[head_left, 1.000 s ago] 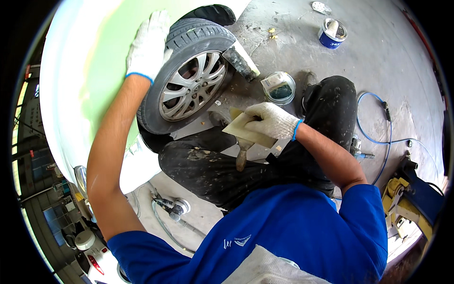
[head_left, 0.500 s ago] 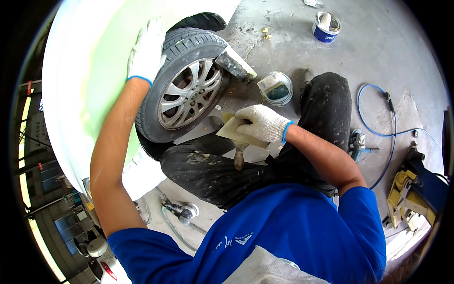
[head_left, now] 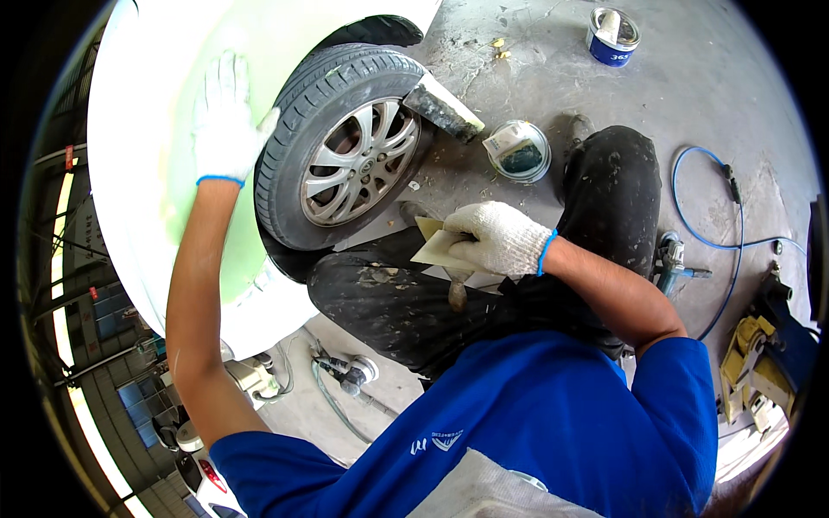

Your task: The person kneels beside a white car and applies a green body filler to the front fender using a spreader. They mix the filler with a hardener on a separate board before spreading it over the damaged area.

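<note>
My left hand (head_left: 221, 134), in a white glove with a blue cuff, lies flat with fingers stretched on a pale green-white car body panel (head_left: 142, 164). Beside it, to the right, is the car's wheel (head_left: 366, 166) with its silver spoked rim. Over my lap, my right hand (head_left: 503, 239), in a knit glove, is closed on a pale flat spreader plate (head_left: 439, 250). Below the plate a worn, stained handle (head_left: 458, 297) sticks out; how it joins the plate is hidden by my hand.
A long block (head_left: 444, 109) leans by the tyre, next to an open tin (head_left: 528, 164). A blue-labelled can (head_left: 610, 57) stands farther off. To the right lie a power tool (head_left: 671, 263), a blue hose (head_left: 741, 246) and yellow equipment (head_left: 744, 356); a sander (head_left: 356, 375) lies lower left.
My left hand has slid left and nearer across the panel, away from the wheel arch. My right hand has shifted slightly, still holding the plate. The whole view has shifted a little.
</note>
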Motion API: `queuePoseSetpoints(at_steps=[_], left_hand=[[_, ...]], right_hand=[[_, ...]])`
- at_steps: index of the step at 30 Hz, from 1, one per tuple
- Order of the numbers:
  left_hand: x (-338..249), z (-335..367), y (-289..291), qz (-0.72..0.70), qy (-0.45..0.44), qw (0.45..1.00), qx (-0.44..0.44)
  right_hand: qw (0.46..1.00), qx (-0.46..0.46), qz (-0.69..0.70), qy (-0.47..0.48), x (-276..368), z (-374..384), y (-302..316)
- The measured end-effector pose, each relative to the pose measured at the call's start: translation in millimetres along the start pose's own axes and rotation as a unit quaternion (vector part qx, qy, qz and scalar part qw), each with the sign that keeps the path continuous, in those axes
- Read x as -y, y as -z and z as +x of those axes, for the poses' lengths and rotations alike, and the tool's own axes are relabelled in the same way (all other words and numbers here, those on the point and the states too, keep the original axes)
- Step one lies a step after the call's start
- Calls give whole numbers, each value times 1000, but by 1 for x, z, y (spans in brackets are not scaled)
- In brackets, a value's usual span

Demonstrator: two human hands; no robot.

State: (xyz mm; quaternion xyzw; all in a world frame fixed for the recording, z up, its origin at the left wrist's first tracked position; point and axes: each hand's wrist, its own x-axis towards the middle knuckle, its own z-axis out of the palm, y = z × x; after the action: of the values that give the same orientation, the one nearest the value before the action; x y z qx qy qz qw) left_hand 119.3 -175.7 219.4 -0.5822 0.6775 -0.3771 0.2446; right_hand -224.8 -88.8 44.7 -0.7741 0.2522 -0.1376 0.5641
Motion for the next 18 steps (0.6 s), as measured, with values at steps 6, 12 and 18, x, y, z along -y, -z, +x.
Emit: queuePoseSetpoints(at_steps=[6, 12, 18], left_hand=[[-21, 69, 1, 52, 22, 998, -32], [-36, 74, -2, 39, -13, 999, -17], [-34, 3, -19, -13, -82, 995, 47]], right_hand=[[1000, -4, -9, -7, -1, 7, 0], [999, -37, -13, -16, -8, 12, -4], [1000, -14, -10, -17, -2, 13, -8]])
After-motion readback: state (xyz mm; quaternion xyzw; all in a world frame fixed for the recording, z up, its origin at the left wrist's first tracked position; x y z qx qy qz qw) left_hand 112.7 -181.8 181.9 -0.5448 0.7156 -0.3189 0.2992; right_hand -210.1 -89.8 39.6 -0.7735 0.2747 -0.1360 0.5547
